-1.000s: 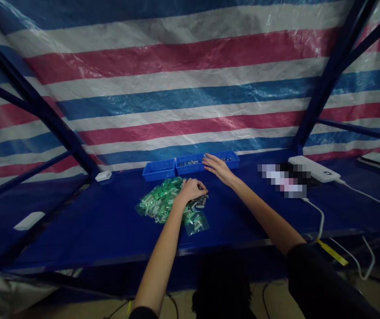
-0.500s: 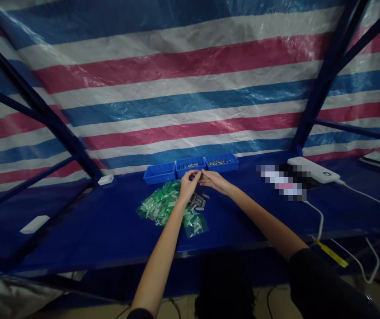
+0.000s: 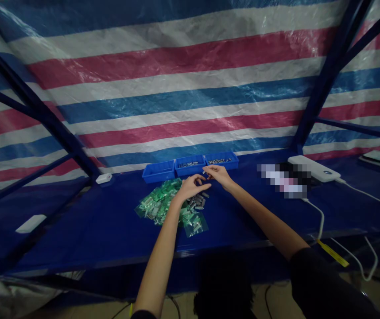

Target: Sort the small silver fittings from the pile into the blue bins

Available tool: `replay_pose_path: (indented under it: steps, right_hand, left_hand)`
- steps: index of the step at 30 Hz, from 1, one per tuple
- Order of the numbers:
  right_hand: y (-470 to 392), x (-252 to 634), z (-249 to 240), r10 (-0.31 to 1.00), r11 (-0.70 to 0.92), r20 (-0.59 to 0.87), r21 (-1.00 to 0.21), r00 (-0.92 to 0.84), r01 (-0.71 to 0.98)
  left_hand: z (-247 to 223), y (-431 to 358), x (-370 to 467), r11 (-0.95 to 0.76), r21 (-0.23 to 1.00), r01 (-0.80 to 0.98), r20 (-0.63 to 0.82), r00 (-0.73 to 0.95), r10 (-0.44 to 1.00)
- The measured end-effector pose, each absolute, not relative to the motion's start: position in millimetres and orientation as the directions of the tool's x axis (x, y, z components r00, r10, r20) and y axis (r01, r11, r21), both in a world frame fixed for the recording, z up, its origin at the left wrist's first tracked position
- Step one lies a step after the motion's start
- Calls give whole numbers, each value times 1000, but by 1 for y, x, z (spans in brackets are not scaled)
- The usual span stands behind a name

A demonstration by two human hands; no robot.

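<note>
A small pale piece (image 3: 204,172) seems to be pinched between the fingertips of the right hand (image 3: 221,175), near the middle tray (image 3: 184,171). The thumb and fingers of the left hand (image 3: 189,188) are parted, near the loose metal parts (image 3: 197,203) beside the green bags (image 3: 158,201); whether anything is hidden there cannot be told. The piece is probably best held lightly and low, so that it is not dropped and the bags are not disturbed.
</note>
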State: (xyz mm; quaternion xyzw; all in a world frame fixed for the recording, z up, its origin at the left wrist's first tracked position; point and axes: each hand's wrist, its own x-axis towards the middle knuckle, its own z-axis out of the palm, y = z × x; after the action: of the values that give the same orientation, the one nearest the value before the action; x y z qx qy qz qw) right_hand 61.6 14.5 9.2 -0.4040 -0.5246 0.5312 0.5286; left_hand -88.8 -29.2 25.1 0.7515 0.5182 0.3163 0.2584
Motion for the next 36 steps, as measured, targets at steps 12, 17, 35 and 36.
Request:
replay_pose_path:
  steps: [12, 17, 35, 36]
  right_hand:
    - [27, 64, 14, 946, 88, 190, -930, -263, -357]
    - [24, 67, 11, 921, 81, 182, -954, -344, -288]
    - [9, 51, 2, 944, -71, 13, -968, -331, -241]
    - [11, 52, 1, 953, -52, 26, -968, -301, -247]
  left_hand:
    - [14, -30, -87, -377, 459, 805, 86, 382, 920]
    - [11, -23, -88, -334, 480, 811, 177, 284, 943]
    - [7, -6, -86, -339, 821, 459, 457, -172, 873]
    - [7, -7, -85, -337, 818, 466, 458, -174, 872]
